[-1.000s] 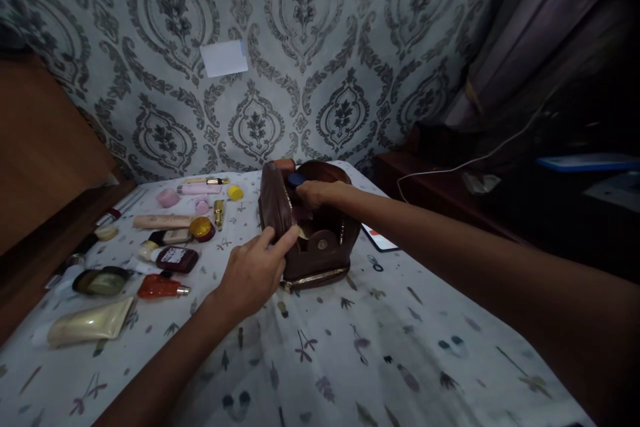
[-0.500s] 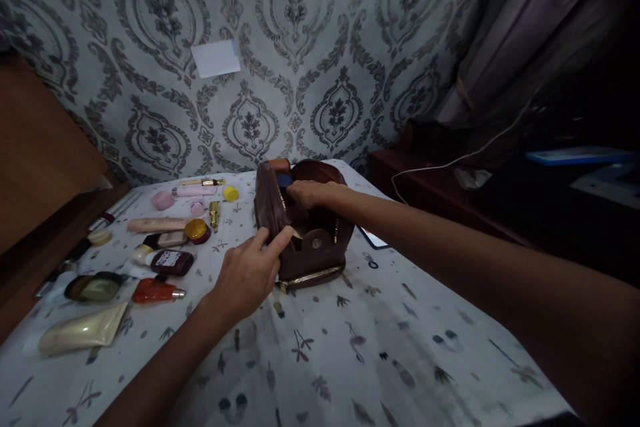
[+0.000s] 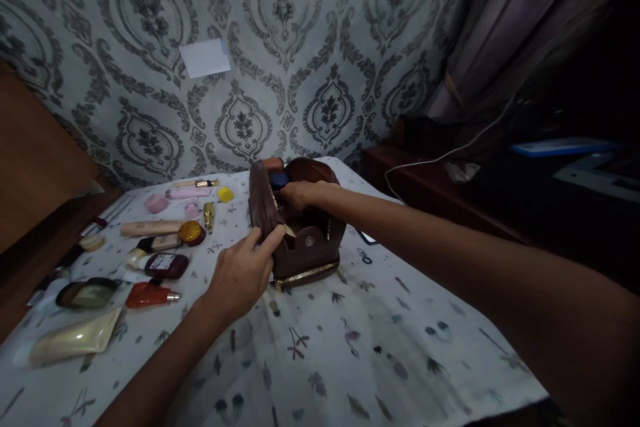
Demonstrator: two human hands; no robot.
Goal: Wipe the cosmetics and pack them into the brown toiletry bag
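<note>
At centre, the left hand (image 3: 241, 275) pinched the brown bag's (image 3: 306, 260) edge; the right hand (image 3: 299, 195) reached inside, its grasp unclear.

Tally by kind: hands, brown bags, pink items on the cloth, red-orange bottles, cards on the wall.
Hands (left hand, right hand): 2
Brown bag: 1
Pink items (round tub, slim tube, small pot): 3
Red-orange bottle: 1
Wall card: 1
Total: 8
</note>
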